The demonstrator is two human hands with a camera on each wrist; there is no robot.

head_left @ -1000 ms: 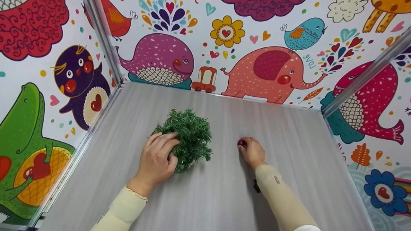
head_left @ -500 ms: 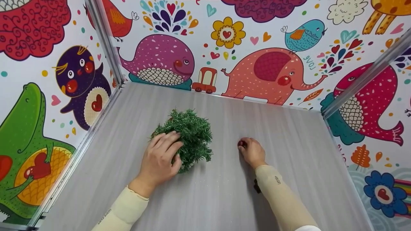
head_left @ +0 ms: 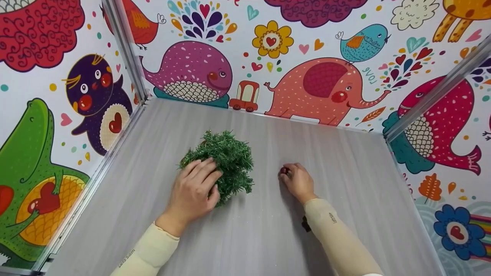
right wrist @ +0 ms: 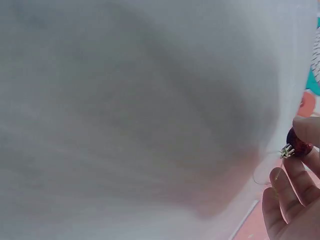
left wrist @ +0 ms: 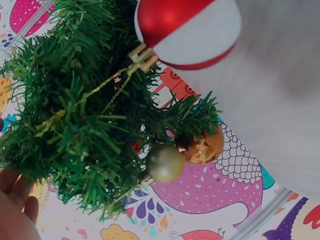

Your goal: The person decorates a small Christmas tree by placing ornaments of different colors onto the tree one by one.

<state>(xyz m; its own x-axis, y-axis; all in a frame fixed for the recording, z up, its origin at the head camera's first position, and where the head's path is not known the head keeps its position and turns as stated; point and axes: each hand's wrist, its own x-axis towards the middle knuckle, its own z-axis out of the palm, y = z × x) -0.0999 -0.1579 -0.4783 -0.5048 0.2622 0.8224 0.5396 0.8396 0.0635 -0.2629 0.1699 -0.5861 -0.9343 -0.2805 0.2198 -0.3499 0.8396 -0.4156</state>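
Observation:
A small green artificial Christmas tree (head_left: 234,157) is at the middle-left of the table. My left hand (head_left: 193,191) grips its near left side, fingers bent over the branches; the fingertips are partly hidden. In the left wrist view, a red-and-white ball ornament (left wrist: 192,32), a matte gold ball (left wrist: 166,163) and a shiny copper ball (left wrist: 207,145) hang on the tree. To the right, apart from the tree, my right hand (head_left: 301,182) pinches a small dark red bauble (head_left: 284,171) by thumb and fingers. The right wrist view shows its gold cap (right wrist: 287,151) and thin loop of string.
The grey wood-grain table (head_left: 253,237) extends around both hands. Walls printed with cartoon animals (head_left: 318,92) enclose its back and sides. Metal corner posts (head_left: 126,50) stand at the rear corners.
My left hand has shifted slightly right over the branches. My right hand, with the red bauble, has moved a little left toward the tree.

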